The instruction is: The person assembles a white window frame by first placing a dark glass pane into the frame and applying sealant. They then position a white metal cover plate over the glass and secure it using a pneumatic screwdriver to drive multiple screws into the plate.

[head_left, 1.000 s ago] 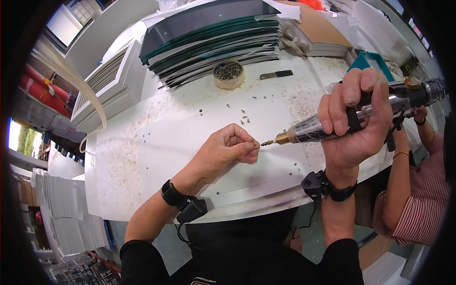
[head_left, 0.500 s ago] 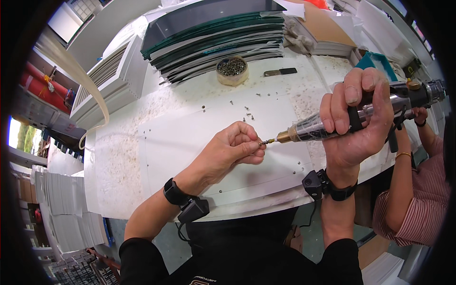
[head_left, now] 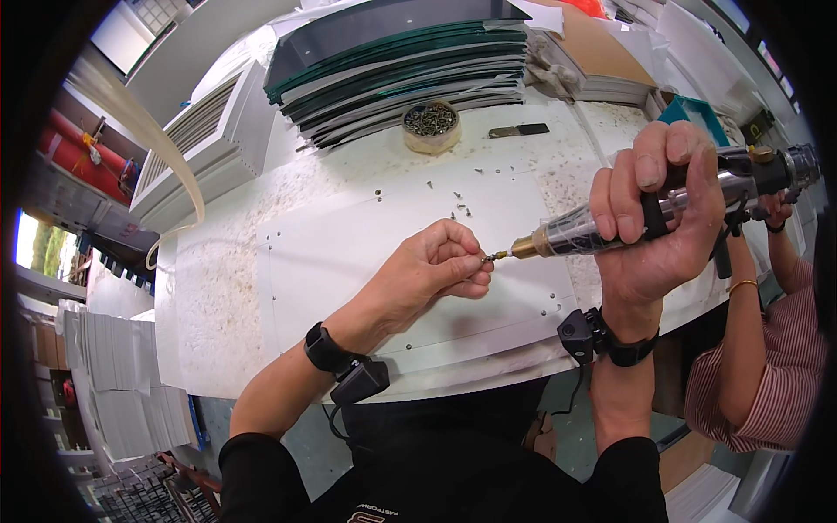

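The left hand point(head_left: 436, 266) is closed, thumb and forefinger pinched together on a small dark metal screw point(head_left: 485, 258) held just above the flat white sheet panel point(head_left: 349, 244) that covers the near middle of the speckled white workbench point(head_left: 218, 288). The right hand point(head_left: 658, 209) is clamped around a silver pneumatic screwdriver with a black grip point(head_left: 663, 205), lying nearly level, its brass-coloured tip touching the screw from the right. The panel's near edge runs along the bench's near rim, just above the person's dark-clothed torso; open white surface lies to the left and far side of the left hand, broken only by a few loose screws point(head_left: 460, 209) scattered just beyond the hands and a row of small holes near the panel's near edge. At the far side stands a round tan container filled with screws point(head_left: 431, 126), with a small dark flat blade-like tool point(head_left: 518, 131) to its right. Behind these a stack of dark green-edged and white flat sheets point(head_left: 401, 65) closes off the far edge. A stack of white profiled frames point(head_left: 218, 144) bounds the far left. A teal box point(head_left: 693, 113) sits at the far right. Another person's arm in a red-striped sleeve point(head_left: 767, 366) stands close at the right, beside the tool hand. No labels can be made out.
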The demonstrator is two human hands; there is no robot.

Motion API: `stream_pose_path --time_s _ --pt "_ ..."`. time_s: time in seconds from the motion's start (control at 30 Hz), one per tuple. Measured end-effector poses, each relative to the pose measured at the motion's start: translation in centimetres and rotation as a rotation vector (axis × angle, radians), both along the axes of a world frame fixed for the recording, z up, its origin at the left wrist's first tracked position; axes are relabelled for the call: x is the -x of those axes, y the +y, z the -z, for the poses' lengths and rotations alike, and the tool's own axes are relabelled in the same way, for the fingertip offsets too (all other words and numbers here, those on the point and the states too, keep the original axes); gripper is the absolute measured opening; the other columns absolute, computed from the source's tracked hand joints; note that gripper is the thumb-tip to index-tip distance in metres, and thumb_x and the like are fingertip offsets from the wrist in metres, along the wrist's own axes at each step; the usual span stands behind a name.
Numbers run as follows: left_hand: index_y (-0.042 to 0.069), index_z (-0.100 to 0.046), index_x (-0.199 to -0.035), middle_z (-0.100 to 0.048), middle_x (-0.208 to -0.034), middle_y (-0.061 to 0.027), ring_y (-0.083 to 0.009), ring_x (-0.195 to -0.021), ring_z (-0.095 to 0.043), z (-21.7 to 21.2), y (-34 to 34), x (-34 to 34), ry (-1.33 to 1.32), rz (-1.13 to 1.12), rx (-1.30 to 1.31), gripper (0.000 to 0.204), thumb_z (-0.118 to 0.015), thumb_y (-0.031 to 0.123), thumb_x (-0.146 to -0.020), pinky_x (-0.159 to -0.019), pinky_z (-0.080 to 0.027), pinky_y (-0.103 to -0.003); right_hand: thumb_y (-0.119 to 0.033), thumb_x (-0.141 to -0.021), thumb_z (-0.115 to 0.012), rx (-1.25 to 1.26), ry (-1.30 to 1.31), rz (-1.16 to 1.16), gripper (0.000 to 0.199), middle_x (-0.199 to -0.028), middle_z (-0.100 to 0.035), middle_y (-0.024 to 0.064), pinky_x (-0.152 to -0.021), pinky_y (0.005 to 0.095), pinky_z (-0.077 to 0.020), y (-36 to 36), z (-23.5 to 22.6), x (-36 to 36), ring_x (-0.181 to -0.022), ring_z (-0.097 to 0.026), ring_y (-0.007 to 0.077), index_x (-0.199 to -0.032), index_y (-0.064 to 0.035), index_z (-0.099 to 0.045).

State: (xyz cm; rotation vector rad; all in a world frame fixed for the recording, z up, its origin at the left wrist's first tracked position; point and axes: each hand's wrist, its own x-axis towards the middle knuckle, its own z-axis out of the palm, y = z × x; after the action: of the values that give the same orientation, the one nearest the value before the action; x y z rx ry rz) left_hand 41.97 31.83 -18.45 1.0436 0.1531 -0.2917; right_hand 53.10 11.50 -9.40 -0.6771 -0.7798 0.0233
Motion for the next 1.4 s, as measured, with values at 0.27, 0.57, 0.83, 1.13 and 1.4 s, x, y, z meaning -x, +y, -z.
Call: stream_pose_path --time_s 0.27,0.57,0.83,1.13,1.4 --pt "0.004 -0.053 -0.113 -0.067 -0.102 -0.0113 -0.0161 -0.09 -0.07 0.0 0.0 0.1 -0.03 0.015 0.025 0.011 -0.059 0.005 -0.104 -0.083 -0.063 -0.031 -0.034 -0.111 -0.041 0.017 -0.023 -0.032 0.031 -0.082 -0.056 0.0077 -0.041 0.0289 -0.0432 0.3 -0.5 0.0 -0.041 -0.043 0.0112 -0.099 -0.0067 -0.047" --pt "0.001 -0.067 -0.112 -0.07 -0.109 -0.0077 -0.015 -0.092 -0.067 -1.4 -0.7 -3.2 -0.16 -0.067 -0.545 0.017 -0.063 0.015 -0.104 -0.081 -0.056 -0.029 -0.03 -0.108 -0.046 0.171 -0.088 0.059 0.024 -0.084 -0.053 0.0048 -0.047 0.0266 -0.041 1.7 -2.3 -1.9 -0.047 -0.041 0.0079 -0.104 -0.0071 -0.05" --pt "0.002 -0.074 -0.105 -0.069 -0.121 -0.0127 -0.0318 -0.112 -0.061 0.5 -0.7 -10.1 -0.699 -0.202 -1.267 0.016 -0.064 0.003 -0.093 -0.093 -0.05 -0.039 -0.035 -0.102 -0.058 0.45 -0.112 0.218 0.036 -0.07 -0.049 0.0019 -0.055 0.0272 -0.0403 4.4 -1.2 -6.7 -0.051 -0.045 0.0092 -0.082 -0.0059 -0.052" --pt "0.003 -0.076 -0.102 -0.069 -0.118 -0.0136 -0.0339 -0.112 -0.059 1.4 -0.7 -11.5 -0.68 -0.184 -1.304 0.02 -0.06 0.0 -0.09 -0.098 -0.047 -0.04 -0.03 -0.101 -0.061 0.415 -0.145 0.259 0.034 -0.066 -0.052 0.0021 -0.049 0.0271 -0.0411 5.5 -0.4 -8.3 -0.047 -0.046 0.009 -0.08 -0.0043 -0.055" --pt "0.002 -0.072 -0.111 -0.068 -0.118 -0.0135 -0.0329 -0.111 -0.059 1.0 -0.1 -11.3 -0.692 -0.143 -1.262 0.024 -0.055 -0.002 -0.095 -0.099 -0.048 -0.039 -0.028 -0.1 -0.064 0.461 -0.15 0.251 0.031 -0.066 -0.053 0.0031 -0.048 0.0276 -0.0426 5.9 -0.3 -8.2 -0.047 -0.047 0.0098 -0.081 -0.0043 -0.056"
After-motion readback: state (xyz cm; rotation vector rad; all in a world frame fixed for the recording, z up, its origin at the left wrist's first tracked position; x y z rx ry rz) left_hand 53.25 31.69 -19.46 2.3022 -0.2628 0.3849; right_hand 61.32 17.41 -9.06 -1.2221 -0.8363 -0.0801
